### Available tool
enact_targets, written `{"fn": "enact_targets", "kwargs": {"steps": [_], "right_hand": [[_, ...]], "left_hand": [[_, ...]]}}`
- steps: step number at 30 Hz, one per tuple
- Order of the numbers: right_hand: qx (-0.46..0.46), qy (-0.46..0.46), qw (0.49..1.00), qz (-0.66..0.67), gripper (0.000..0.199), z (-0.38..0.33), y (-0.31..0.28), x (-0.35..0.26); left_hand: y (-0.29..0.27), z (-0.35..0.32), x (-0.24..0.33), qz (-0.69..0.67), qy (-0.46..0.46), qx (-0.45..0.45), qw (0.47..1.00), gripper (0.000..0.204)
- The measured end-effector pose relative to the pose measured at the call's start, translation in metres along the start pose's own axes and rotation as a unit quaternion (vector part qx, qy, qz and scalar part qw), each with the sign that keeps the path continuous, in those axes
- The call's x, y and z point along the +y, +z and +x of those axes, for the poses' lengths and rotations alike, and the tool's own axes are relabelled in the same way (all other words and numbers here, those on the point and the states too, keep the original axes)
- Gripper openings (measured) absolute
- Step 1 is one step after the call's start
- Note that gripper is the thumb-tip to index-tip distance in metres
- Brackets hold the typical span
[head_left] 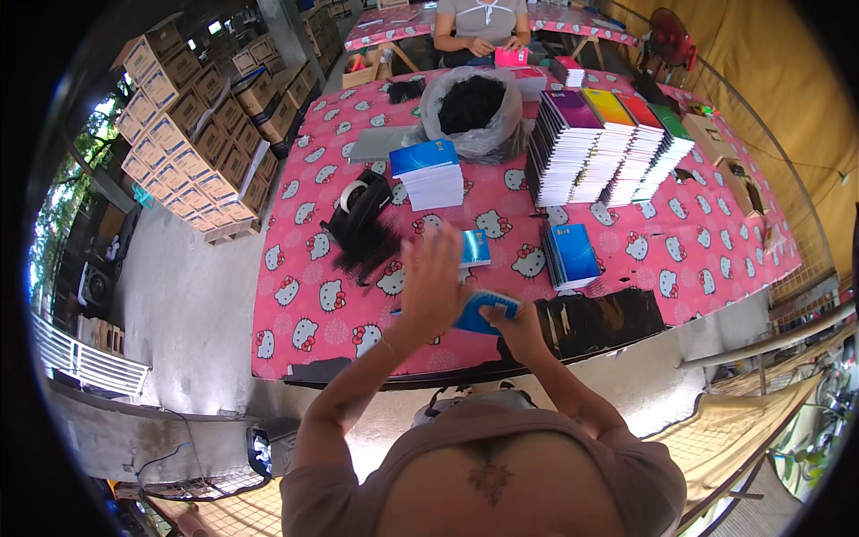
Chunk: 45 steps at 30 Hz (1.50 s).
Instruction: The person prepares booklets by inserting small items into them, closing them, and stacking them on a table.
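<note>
My right hand (519, 329) grips a small blue notebook (479, 313) near the table's front edge, thumb across its cover. Raised just left of it is my left hand (433, 285), somewhat blurred, with fingers stretched out and nothing visible in them. Partly hidden behind that hand lies another blue notebook (476, 249). A short stack of blue spiral notebooks (573, 254) sits to the right. Farther back stands a taller blue-topped stack (428, 174). To the left, a black tape dispenser (356, 206) rests beside a heap of thin black binding coils (369, 249).
A clear plastic bag (514, 134) full of black coils stands mid-table. Tall stacks of purple, yellow, red and green notebooks (573, 148) rise at the right. Across the pink patterned table, another person (483, 22) holds a pink item. Cardboard boxes (183, 134) are piled at left.
</note>
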State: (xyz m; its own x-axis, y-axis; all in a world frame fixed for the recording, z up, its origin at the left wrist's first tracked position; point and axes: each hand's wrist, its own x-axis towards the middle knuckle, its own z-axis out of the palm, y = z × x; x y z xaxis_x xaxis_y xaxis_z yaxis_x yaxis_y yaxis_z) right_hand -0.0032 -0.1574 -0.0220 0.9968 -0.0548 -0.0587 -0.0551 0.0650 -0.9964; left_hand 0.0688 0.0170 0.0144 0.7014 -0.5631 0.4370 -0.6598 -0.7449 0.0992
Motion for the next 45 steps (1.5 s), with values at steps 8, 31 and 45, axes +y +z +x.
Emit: {"fn": "enact_targets", "kwargs": {"steps": [8, 31, 45], "right_hand": [[-0.017, 0.034, 0.999, 0.008, 0.020, 0.001, 0.002, -0.001], [0.044, -0.105, 0.993, -0.020, 0.028, 0.004, 0.000, -0.003], [0.138, -0.311, 0.853, -0.396, 0.058, -0.013, 0.016, -0.020]], "left_hand": [[0.001, 0.002, 0.007, 0.001, 0.032, 0.036, 0.999, 0.075], [-0.008, 0.018, 0.032, -0.075, 0.132, 0.011, 0.988, 0.081], [0.036, -0.037, 0.002, -0.660, -0.222, -0.154, 0.701, 0.046]]}}
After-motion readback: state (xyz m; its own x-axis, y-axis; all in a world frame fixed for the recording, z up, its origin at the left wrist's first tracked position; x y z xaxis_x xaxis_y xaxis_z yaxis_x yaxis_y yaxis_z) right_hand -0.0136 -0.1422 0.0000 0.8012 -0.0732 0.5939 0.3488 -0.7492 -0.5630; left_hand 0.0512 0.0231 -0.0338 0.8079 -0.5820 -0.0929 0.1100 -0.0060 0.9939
